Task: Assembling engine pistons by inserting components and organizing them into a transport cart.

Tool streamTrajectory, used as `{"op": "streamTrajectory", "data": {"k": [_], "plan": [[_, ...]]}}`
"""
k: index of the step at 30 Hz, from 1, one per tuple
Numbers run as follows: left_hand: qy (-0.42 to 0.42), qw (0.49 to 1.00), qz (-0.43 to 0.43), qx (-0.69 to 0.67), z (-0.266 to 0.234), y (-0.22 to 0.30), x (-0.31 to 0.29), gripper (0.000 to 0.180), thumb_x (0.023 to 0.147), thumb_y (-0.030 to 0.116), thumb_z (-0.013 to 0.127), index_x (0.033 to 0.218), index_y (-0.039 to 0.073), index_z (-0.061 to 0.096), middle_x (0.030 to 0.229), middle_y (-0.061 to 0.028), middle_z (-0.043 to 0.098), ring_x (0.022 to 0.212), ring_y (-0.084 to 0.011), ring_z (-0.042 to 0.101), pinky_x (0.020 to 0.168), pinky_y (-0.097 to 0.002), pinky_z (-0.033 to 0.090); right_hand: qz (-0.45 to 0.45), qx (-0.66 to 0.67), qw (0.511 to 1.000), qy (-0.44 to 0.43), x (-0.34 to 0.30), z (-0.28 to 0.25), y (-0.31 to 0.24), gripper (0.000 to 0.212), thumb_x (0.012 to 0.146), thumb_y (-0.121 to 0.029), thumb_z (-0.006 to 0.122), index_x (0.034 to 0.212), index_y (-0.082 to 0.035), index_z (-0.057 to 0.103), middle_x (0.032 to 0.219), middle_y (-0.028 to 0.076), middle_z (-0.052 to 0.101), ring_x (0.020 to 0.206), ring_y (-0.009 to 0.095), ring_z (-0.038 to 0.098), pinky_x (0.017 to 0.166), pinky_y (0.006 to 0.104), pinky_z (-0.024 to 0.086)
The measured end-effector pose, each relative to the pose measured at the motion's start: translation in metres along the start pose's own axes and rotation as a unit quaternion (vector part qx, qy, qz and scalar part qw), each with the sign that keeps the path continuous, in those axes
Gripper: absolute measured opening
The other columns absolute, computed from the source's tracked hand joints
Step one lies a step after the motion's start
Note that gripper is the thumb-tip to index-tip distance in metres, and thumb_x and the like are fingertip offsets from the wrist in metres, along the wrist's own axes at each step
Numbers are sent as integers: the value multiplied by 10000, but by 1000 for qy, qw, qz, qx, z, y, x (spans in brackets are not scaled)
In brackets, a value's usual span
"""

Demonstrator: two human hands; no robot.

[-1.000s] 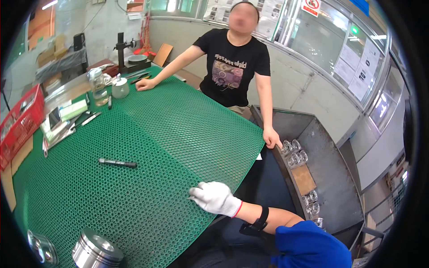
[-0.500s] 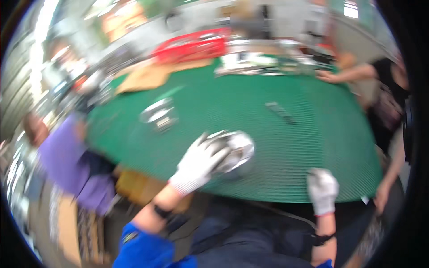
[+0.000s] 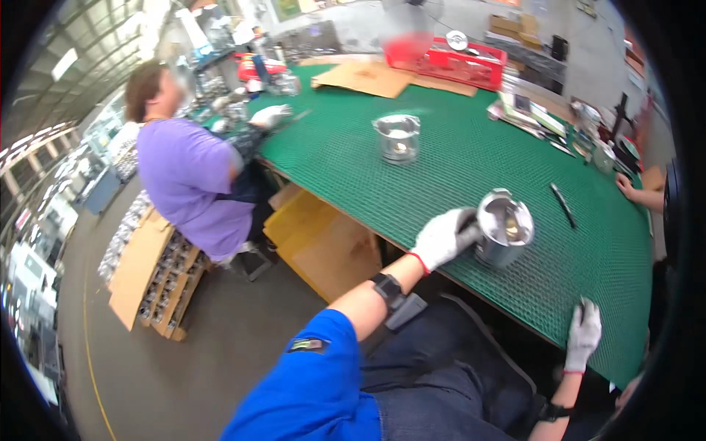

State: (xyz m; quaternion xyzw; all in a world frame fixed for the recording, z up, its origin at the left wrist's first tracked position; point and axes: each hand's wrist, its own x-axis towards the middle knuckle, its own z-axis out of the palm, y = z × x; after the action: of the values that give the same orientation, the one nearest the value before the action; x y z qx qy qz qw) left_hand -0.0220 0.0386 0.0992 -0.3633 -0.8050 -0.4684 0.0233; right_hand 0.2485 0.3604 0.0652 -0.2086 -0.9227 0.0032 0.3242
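A shiny, cup-shaped metal housing (image 3: 504, 228) stands on the green ribbed mat at the near edge of the table. Its top is open, with a notched rim and a small brass-coloured part inside. My left hand (image 3: 447, 237), in a white glove with grey fingertips, grips the housing's left wall; the thumb and fingertips are partly blurred. My right hand (image 3: 585, 331), gloved too, rests on the table's edge further right, fingers stretched out and holding nothing. Farther back on the mat stands a similar metal housing (image 3: 398, 140). To the right lies a dark pen (image 3: 564, 205).
A person in purple (image 3: 187, 173) sits at the table's left end, and another person's hand (image 3: 627, 188) rests at the right. Cardboard (image 3: 364, 78), a red crate (image 3: 471, 70) and papers line the back. A yellow box (image 3: 323, 235) stands below; a loaded pallet (image 3: 173, 283) is on the floor.
The view has turned left, so the table appears further right and the person in purple shows fully. My left hand has gone from over the housing's top to its left side.
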Motion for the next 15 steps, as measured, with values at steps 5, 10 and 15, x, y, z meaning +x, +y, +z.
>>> {"op": "streamTrajectory", "data": {"k": [5,10,15], "plan": [[37,999,4,-16,-20,-27,-9,418,865,329,652,1167,41,627,1067,-185,671,997,-337,646,853,-400,511,-29,8,999,14,15,5,-38,199,874,-205,657,1049,-111,661,936,123,660,824,315,645,728,403,519],[22,1000,-18,9,-27,-11,3,402,850,301,652,1150,35,627,1036,-192,674,946,-335,657,823,-406,521,-9,-3,1000,5,23,21,-41,165,843,-205,697,989,-129,682,881,102,663,816,306,649,742,392,523],[-15,999,-9,-35,-8,3,7,412,839,260,651,1183,40,595,1024,-195,653,953,-365,631,838,-426,505,110,20,990,-92,-8,-2,16,221,902,-96,640,1104,-10,668,1080,165,687,1016,330,636,948,415,485]]}}
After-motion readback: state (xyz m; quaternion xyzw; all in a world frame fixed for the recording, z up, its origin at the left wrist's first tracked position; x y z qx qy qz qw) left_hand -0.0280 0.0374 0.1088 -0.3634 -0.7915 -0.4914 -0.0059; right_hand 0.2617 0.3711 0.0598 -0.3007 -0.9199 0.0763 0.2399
